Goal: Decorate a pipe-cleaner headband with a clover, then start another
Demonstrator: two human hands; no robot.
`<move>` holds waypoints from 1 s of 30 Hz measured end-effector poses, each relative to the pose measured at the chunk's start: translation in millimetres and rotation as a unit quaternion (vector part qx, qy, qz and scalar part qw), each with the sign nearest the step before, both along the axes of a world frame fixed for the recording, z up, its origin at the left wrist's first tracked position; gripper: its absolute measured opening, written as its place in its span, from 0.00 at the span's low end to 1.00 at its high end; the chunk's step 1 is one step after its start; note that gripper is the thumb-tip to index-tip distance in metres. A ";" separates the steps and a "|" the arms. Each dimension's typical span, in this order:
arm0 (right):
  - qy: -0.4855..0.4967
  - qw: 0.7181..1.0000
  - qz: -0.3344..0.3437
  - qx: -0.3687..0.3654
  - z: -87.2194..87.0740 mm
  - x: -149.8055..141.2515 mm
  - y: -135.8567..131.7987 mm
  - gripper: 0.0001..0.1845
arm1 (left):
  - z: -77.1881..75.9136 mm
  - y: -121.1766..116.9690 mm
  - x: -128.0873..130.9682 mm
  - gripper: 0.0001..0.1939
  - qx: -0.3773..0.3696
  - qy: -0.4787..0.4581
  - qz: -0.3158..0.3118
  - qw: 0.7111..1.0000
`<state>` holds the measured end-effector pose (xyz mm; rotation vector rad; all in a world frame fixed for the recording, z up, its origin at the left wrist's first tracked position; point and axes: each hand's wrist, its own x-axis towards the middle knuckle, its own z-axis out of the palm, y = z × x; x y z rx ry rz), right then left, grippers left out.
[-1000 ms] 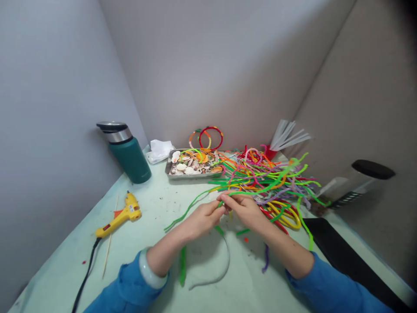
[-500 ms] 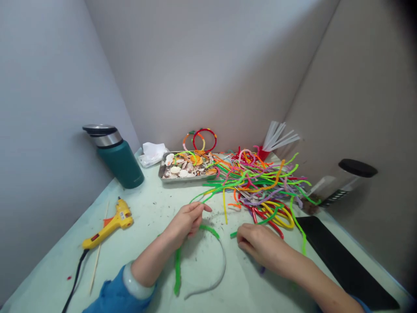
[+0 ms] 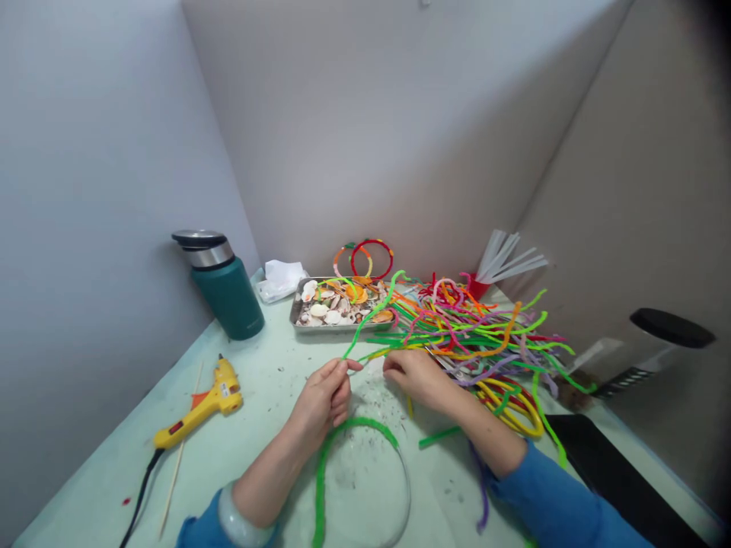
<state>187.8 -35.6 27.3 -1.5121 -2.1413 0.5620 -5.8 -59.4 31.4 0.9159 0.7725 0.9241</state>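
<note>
My left hand (image 3: 327,397) is closed in a pinch on a light green pipe cleaner (image 3: 372,313), which rises from the fingertips towards the shell tray. Just to its right, my right hand (image 3: 419,378) has its thumb and fingers drawn together; what lies between them, if anything, is hidden. Below the hands rests a thin grey hoop (image 3: 409,487), its left and upper part wrapped in green fuzzy pipe cleaner (image 3: 323,476). A short green piece (image 3: 438,438) lies under my right forearm, with a purple pipe cleaner (image 3: 484,498) nearby.
A heap of coloured pipe cleaners (image 3: 474,327) spreads at the right, before a red cup (image 3: 477,286) of translucent sticks. Further round are a shell tray (image 3: 343,327), two coloured rings (image 3: 372,259), a teal bottle (image 3: 229,298), a yellow glue gun (image 3: 197,417) and a black-lidded jar (image 3: 656,354).
My right hand has moved up and left, close to my left hand. The light green pipe cleaner now stands up from the left fingertips. The whole view has shifted slightly.
</note>
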 end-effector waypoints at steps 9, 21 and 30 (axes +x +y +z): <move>0.268 0.957 0.064 -0.086 20.2 -29.9 2.5 0.15 | -4.6 -4.4 0.7 0.17 0.011 0.033 -0.023 0.999; 0.375 0.915 -0.128 -0.076 -19.1 -7.9 -38.0 0.19 | -23.8 -6.7 11.9 0.16 0.083 0.217 -0.043 0.972; 0.377 0.913 -0.154 -0.018 -34.1 -15.8 -40.2 0.18 | -15.8 -8.5 15.3 0.17 0.062 0.205 -0.064 0.975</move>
